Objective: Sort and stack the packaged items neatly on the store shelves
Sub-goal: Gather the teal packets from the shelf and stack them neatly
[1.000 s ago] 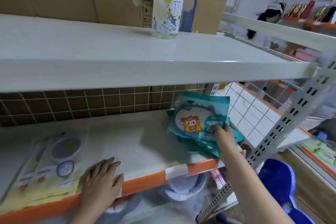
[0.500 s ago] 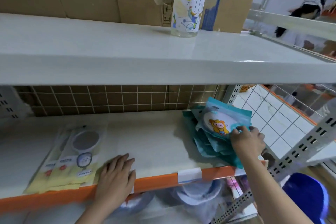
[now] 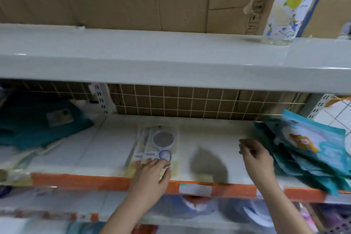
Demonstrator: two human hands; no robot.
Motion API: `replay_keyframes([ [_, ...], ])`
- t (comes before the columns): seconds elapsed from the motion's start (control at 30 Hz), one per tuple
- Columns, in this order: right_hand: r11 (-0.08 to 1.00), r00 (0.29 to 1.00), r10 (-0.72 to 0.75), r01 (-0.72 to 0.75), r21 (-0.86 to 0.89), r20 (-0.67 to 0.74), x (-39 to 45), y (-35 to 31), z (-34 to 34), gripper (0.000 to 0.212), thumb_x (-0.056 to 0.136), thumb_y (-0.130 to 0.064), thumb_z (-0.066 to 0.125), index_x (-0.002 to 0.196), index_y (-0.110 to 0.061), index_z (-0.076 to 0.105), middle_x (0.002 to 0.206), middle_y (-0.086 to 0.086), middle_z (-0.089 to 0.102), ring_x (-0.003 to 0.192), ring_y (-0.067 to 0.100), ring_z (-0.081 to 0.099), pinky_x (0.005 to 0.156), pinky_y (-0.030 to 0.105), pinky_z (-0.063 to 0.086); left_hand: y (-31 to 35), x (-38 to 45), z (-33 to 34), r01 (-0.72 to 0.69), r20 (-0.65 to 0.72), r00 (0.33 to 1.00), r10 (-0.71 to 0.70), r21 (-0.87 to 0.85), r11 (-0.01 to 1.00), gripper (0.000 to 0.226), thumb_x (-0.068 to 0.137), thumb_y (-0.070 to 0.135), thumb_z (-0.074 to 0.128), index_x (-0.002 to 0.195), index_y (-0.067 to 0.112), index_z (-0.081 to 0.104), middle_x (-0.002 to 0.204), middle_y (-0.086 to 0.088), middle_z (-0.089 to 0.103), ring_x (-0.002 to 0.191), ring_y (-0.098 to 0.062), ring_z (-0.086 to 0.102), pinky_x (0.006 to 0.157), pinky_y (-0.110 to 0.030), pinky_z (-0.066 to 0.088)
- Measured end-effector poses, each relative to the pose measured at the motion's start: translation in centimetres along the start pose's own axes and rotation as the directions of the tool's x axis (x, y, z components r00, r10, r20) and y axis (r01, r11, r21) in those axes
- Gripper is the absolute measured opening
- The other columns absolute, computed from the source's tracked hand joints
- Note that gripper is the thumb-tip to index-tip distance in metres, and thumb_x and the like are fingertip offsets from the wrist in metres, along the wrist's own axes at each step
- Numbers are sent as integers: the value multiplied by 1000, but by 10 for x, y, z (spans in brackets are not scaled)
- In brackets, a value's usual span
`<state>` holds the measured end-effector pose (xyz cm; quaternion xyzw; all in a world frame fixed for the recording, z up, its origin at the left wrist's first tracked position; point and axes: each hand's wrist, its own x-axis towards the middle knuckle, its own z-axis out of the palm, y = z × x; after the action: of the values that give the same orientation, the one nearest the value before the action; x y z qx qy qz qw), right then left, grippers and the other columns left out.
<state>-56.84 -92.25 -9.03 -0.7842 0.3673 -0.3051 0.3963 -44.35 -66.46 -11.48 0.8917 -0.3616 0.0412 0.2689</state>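
Note:
A fanned stack of teal cartoon packets (image 3: 313, 150) lies at the right end of the middle shelf (image 3: 85, 181), leaning over the orange front lip. Left of centre lies a small pile of clear and yellow packets (image 3: 161, 138) showing a round grey disc. My left hand (image 3: 152, 174) rests with its fingers on the near end of that pile, at the shelf's front edge. My right hand (image 3: 255, 157) hovers over bare shelf just left of the teal stack, fingers loosely curled and holding nothing. The frame is motion-blurred.
A clear printed bottle (image 3: 284, 11) stands on the upper shelf (image 3: 152, 66) against cardboard. Dark teal folded goods (image 3: 39, 121) fill the neighbouring bay at left. A wire grid backs the shelf. More packaged goods show blurred on the shelf below.
My right hand has let go of the teal packets and pulled left, off the stack. My left hand has shifted onto the yellow packets. The view has swung left.

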Motion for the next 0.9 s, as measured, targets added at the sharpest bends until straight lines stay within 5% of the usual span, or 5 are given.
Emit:
replay_keyframes([
  [0.3, 993, 937, -39, -3, 118, 348, -111, -110, 145, 16, 93, -11, 54, 91, -24, 62, 84, -3, 70, 68, 4, 67, 59, 19, 48, -176, -87, -138, 286, -154, 945, -289, -41, 957, 5, 92, 30, 55, 90, 31, 59, 75, 8, 66, 67, -13, 62, 65, -33, 50],
  [0.43, 988, 900, -38, -32, 153, 433, -159, -152, 208, 20, 93, -9, 54, 89, -26, 62, 89, 5, 70, 76, 17, 68, 73, 33, 53, -250, -125, -191, 404, -194, 892, -409, -66, 912, 6, 90, 23, 59, 94, 25, 64, 77, 1, 69, 74, -22, 65, 69, -34, 50],
  [0.67, 989, 827, -81, -3, 150, 556, -219, -220, 286, 15, 95, -17, 52, 92, -28, 61, 93, -3, 67, 80, 13, 66, 65, 24, 48, -341, -172, -259, 511, -221, 827, -517, -91, 855, 18, 91, 28, 56, 78, 40, 52, 65, 4, 62, 66, -19, 61, 64, -35, 49],
  [0.8, 989, 798, -118, 45, 138, 592, -229, -254, 328, 15, 93, -17, 56, 89, -30, 62, 93, -2, 66, 83, 15, 66, 67, 21, 48, -401, -174, -289, 617, -520, 695, -497, 76, 783, 22, 87, 35, 60, 109, 30, 63, 114, -5, 66, 111, -34, 56, 93, -47, 41],
  [0.9, 984, 766, -163, 85, 154, 622, -233, -283, 363, 15, 93, -17, 58, 89, -32, 62, 91, -4, 66, 86, 17, 65, 74, 27, 51, -484, -156, -330, 842, -479, 505, -718, 92, 532, 76, 84, 57, 58, 148, 36, 23, 159, -4, 16, 141, -37, 20, 109, -54, 23],
])
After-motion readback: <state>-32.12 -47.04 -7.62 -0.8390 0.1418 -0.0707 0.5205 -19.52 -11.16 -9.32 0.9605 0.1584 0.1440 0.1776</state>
